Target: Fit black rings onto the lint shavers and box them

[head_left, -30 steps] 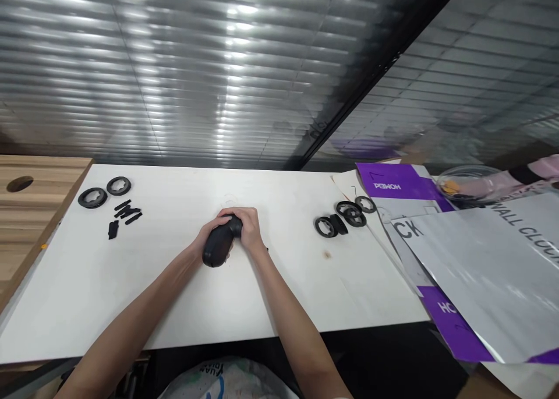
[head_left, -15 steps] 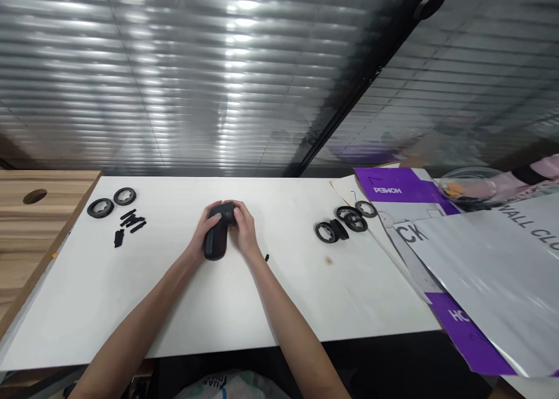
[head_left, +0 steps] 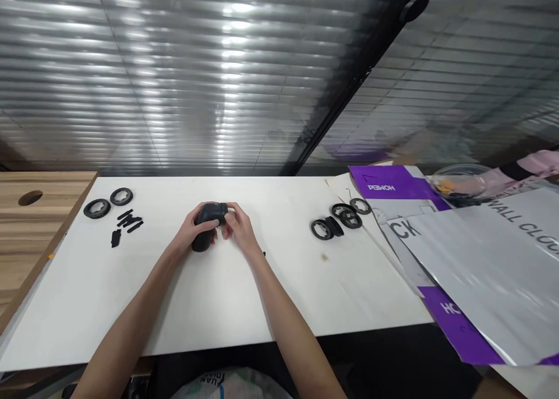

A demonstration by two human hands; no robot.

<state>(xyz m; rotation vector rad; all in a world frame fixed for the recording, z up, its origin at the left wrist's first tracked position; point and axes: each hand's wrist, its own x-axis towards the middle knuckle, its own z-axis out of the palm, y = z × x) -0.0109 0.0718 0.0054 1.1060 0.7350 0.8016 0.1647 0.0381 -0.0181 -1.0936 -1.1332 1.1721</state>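
Note:
A black, rounded handheld device (head_left: 202, 241), bent like a pistol grip, is held just above the white table (head_left: 209, 306). My left hand (head_left: 191, 229) is closed around its body, the thumb lying across it. The fingers of my right hand (head_left: 239, 226) are closed on the short, ribbed right end of the device. What kind of device it is I cannot make out. A tiny black piece (head_left: 264, 253) lies beside my right forearm, partly hidden by it.
Two black rings (head_left: 96, 208) and several small black strips (head_left: 129, 219) lie at the left. Several more rings (head_left: 322, 229) are grouped at the right, near purple-and-white packaging (head_left: 391, 183) and a plastic sheet (head_left: 484, 259). Another person's hand (head_left: 469, 184) is by a clear bowl (head_left: 458, 172).
The device has turned and tilted, with its thick end swung left. My left thumb now lies across it, and my right fingers have shifted onto its end. The view has moved slightly.

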